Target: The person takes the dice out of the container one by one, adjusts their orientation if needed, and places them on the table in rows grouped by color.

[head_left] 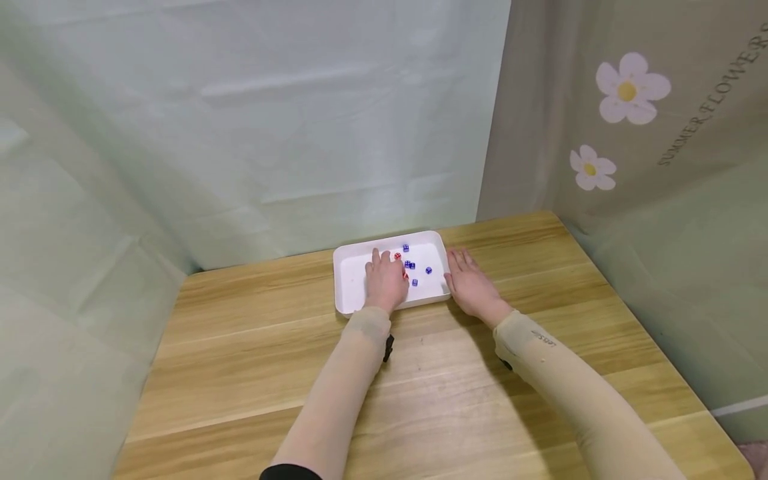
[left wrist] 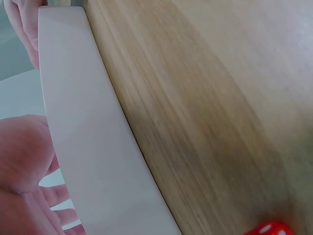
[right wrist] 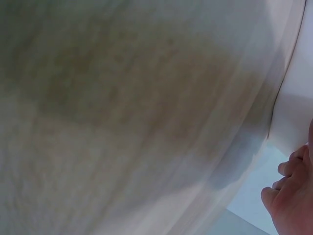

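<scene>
Head: dice point(head_left: 407, 265) held in tray point(head_left: 351, 283); probably light, hard, best pinched by opposite faces. Left hand point(head_left: 386, 283) extended beside them, right hand point(head_left: 474, 288) laid flat along wall. Left wrist: red die point(left wrist: 272, 229) cropped. Right wrist: no dice shown.

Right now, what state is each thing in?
White tray: upright on the wooden table.
Left hand: reaching into the tray, grip unclear.
Right hand: against the tray's right end.
Blue dice: five visible, loose in the tray.
Red dice: two visible in the tray, one partly covered.
Red die cropped in left wrist view: resting place unclear.
Pale backdrop: hanging, creased.
</scene>
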Tool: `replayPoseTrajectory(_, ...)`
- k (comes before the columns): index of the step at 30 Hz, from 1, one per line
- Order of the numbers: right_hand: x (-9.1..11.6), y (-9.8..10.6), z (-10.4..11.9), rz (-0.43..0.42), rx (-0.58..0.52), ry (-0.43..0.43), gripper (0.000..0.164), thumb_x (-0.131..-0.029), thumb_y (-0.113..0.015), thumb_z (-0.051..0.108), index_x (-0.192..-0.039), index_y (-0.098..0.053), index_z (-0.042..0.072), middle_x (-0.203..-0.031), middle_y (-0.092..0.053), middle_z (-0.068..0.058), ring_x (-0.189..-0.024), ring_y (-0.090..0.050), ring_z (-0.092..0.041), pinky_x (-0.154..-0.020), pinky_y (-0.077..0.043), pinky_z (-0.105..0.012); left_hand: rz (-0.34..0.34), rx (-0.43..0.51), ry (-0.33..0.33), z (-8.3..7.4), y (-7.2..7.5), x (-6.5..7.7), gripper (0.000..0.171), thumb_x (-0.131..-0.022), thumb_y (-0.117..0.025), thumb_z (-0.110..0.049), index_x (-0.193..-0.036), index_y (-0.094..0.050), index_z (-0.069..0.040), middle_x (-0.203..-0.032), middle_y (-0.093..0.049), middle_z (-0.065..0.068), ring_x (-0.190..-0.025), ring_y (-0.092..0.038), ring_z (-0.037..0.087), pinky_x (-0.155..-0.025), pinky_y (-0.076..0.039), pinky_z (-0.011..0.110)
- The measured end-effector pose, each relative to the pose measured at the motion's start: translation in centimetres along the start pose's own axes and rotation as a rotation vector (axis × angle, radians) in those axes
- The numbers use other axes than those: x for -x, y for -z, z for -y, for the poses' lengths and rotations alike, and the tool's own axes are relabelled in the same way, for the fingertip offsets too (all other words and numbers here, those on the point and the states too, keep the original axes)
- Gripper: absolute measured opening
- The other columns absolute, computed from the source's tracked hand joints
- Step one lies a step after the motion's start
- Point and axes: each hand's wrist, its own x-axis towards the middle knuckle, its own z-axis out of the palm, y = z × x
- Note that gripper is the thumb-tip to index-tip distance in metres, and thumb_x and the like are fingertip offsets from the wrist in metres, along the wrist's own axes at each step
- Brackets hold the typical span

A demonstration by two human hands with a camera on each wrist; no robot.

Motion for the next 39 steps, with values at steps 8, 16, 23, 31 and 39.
replayPoseTrajectory(8, 0.1, 0.2, 0.1, 0.008, 0.001, -0.006, 0.063, -0.117, -0.031, 0.028, -0.164, -0.016, -0.011, -0.172, -0.02, -0.03, -0.161, -0.011, -0.047, -0.129, -0.016, -0.055, 0.002, 0.031, 0.01, 1.0, 0.4, 0.3, 0.015, -0.099, -0.075, -0.025, -0.105, -0.075, -0.012, -0.162, -0.046, 0.018, -0.16, -0.021, 0.043, -0.126, -0.025, 0.056)
replayPoseTrajectory(16, 0.0, 0.0, -0.1, 0.019, 0.011, -0.006, 0.063, -0.117, -0.03, 0.028, -0.164, -0.016, -0.011, -0.172, -0.019, -0.029, -0.161, -0.01, -0.047, -0.13, -0.016, -0.054, -0.008, 0.093, 0.003, 2.2, 1.1, 1.2, 0.012, -0.097, -0.075, -0.022, -0.104, -0.076, -0.012, -0.163, -0.045, 0.019, -0.16, -0.021, 0.044, -0.127, -0.024, 0.057)
replayPoseTrajectory(23, -0.1, 0.0, -0.2, 0.033, 0.009, -0.01, 0.064, -0.117, -0.028, 0.03, -0.165, -0.014, -0.01, -0.173, -0.016, -0.028, -0.161, -0.009, -0.046, -0.13, -0.016, -0.054, -0.025, 0.141, -0.022, 2.9, 1.7, 2.3, 0.013, -0.098, -0.076, -0.023, -0.104, -0.076, -0.012, -0.164, -0.044, 0.018, -0.161, -0.019, 0.042, -0.127, -0.022, 0.056)
replayPoseTrajectory(31, -0.1, 0.0, -0.1, 0.042, -0.002, -0.014, 0.065, -0.117, -0.026, 0.032, -0.165, -0.013, -0.009, -0.174, -0.015, -0.027, -0.161, -0.008, -0.045, -0.13, -0.014, -0.053, -0.085, 0.202, -0.099, 3.3, 2.8, 3.7, 0.013, -0.095, -0.076, -0.021, -0.1, -0.076, -0.01, -0.16, -0.049, 0.021, -0.159, -0.023, 0.044, -0.126, -0.025, 0.059)
replayPoseTrajectory(39, -0.1, 0.2, -0.1, 0.039, -0.015, -0.025, 0.065, -0.117, -0.028, 0.031, -0.166, -0.012, -0.008, -0.174, -0.015, -0.027, -0.162, -0.008, -0.045, -0.13, -0.014, -0.053, -0.092, 0.258, -0.152, 4.0, 3.1, 5.5, 0.01, -0.095, -0.076, -0.02, -0.097, -0.075, -0.01, -0.16, -0.05, 0.02, -0.159, -0.024, 0.045, -0.125, -0.024, 0.062)
